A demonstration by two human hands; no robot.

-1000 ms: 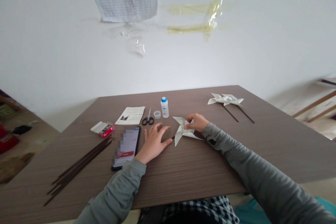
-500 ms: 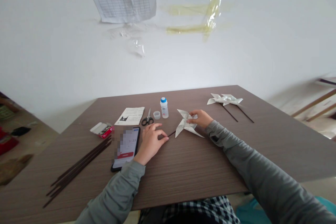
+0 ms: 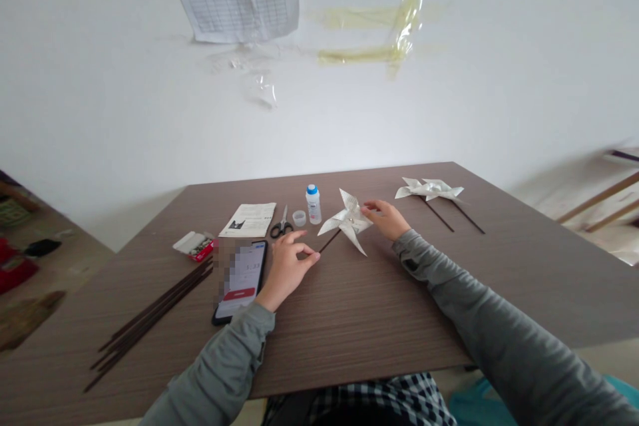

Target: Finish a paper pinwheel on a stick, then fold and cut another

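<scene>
A paper pinwheel (image 3: 344, 218) with printed blades faces up above the middle of the table. Its thin dark stick (image 3: 329, 240) runs down to my left hand (image 3: 289, 263), where thumb and forefinger pinch the lower end and the other fingers stick out. At the pinwheel's right side is my right hand (image 3: 387, 219), its fingers stretched toward one blade and not closed round it. The tip of that blade is partly hidden by the fingers; whether they touch it I cannot tell.
Two pinwheels (image 3: 432, 188) lie at the back right. Behind my left hand stand a blue-capped bottle (image 3: 313, 205), a small cup (image 3: 299, 218), scissors (image 3: 283, 228) and a folded paper (image 3: 248, 220). A phone (image 3: 242, 286), a small red box (image 3: 196, 246) and several dark sticks (image 3: 150, 319) lie left.
The pinwheel's blades have turned and the wheel sits slightly further left. My right fingers have come off its centre to its right edge. My left hand keeps its pinch on the stick.
</scene>
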